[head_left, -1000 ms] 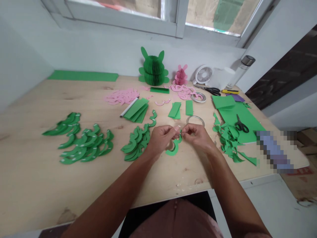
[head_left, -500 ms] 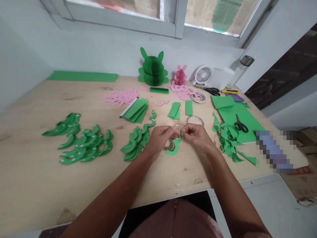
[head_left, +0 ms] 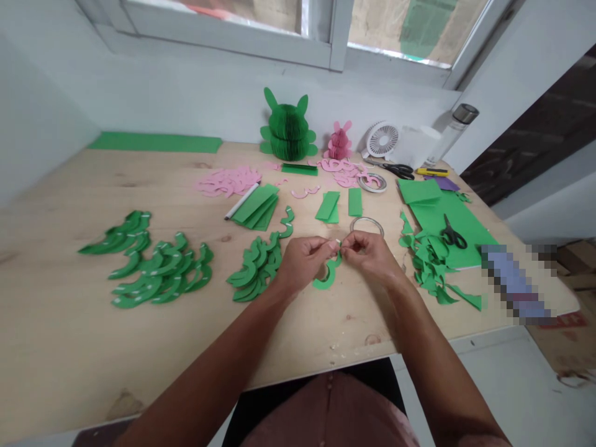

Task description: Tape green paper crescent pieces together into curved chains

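Green strip (head_left: 331, 275) nudged rightward | below left fingers (head_left: 327, 251), right fingers (head_left: 354, 242) | both pinched together at its tip

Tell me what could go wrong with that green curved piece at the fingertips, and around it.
The green curved piece looks thin, so uneven pulling between the left hand and right hand might crease or tear it. The stack of green wavy pieces lies close beside the left hand and forearm; a sideways sweep could scatter it. The thin ring sits just beyond the right hand, where the knuckles might nudge it.
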Action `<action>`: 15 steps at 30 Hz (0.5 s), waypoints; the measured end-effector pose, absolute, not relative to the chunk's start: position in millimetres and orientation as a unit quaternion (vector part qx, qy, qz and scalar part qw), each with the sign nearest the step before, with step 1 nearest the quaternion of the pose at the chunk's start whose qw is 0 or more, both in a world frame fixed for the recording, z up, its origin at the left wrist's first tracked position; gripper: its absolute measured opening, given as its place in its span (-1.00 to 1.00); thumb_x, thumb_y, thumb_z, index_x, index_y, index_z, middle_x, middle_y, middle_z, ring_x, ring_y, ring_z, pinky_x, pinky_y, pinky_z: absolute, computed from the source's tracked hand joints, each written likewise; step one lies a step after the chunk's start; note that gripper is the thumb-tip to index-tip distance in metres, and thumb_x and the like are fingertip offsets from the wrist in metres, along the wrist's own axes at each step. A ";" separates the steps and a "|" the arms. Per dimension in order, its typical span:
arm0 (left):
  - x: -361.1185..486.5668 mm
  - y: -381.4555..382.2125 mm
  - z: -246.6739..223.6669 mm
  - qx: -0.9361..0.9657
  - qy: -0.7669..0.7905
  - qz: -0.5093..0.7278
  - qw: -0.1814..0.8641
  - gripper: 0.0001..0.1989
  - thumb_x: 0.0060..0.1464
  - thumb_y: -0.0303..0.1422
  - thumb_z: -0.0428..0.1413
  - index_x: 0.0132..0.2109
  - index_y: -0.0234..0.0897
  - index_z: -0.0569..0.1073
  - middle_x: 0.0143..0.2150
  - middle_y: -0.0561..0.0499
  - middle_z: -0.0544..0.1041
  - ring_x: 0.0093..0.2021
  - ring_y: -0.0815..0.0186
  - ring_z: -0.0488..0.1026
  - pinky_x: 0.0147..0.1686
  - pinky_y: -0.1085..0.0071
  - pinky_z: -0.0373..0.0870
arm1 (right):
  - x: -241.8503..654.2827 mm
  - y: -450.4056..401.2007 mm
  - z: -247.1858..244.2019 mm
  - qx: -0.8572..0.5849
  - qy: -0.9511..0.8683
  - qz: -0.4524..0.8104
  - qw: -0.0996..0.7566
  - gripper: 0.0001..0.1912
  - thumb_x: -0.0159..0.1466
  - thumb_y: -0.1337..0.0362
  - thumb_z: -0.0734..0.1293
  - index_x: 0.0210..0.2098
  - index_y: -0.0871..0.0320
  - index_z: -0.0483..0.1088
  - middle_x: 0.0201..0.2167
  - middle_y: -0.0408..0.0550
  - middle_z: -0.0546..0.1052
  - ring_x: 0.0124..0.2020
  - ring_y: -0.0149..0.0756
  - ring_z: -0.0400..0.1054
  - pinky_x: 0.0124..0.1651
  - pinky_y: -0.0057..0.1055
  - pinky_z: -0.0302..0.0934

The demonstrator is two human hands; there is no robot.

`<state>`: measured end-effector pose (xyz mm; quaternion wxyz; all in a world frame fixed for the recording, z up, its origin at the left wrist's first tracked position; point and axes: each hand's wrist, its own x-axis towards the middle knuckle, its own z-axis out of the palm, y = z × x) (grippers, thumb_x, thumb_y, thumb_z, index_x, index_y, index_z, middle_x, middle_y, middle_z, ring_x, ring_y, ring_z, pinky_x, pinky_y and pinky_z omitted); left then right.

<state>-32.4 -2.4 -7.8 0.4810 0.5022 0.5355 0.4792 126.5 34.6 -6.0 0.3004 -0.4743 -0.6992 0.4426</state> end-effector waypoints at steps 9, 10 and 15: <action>-31.6 -5.7 0.2 0.490 0.534 0.476 0.498 -0.73 -0.07 -0.19 0.11 -0.50 -0.32 0.49 -0.69 0.17 0.17 -0.68 0.53 0.03 -0.67 0.55 -0.06 | 126.4 32.5 0.2 -0.461 -0.711 0.430 0.311 -0.83 0.13 0.23 0.25 -0.50 0.20 0.35 -0.56 -0.15 0.37 -0.50 -0.43 0.19 -0.42 -0.47 0.07; -31.6 -5.7 0.5 0.490 0.534 0.476 0.499 -0.72 -0.07 -0.18 0.11 -0.50 -0.33 0.49 -0.69 0.16 0.17 -0.68 0.53 0.03 -0.67 0.55 -0.06 | 126.3 32.4 0.4 -0.461 -0.712 0.427 0.313 -0.83 0.14 0.23 0.25 -0.50 0.20 0.34 -0.56 -0.15 0.37 -0.49 -0.42 0.20 -0.41 -0.47 0.08; -32.1 -5.3 0.6 0.481 0.529 0.485 0.504 -0.73 -0.09 -0.18 0.13 -0.51 -0.32 0.49 -0.69 0.16 0.21 -0.68 0.52 0.05 -0.67 0.55 -0.01 | 126.9 33.0 -0.5 -0.449 -0.718 0.423 0.323 -0.85 0.14 0.23 0.25 -0.48 0.18 0.34 -0.52 -0.12 0.41 -0.44 -0.39 0.26 -0.37 -0.47 0.13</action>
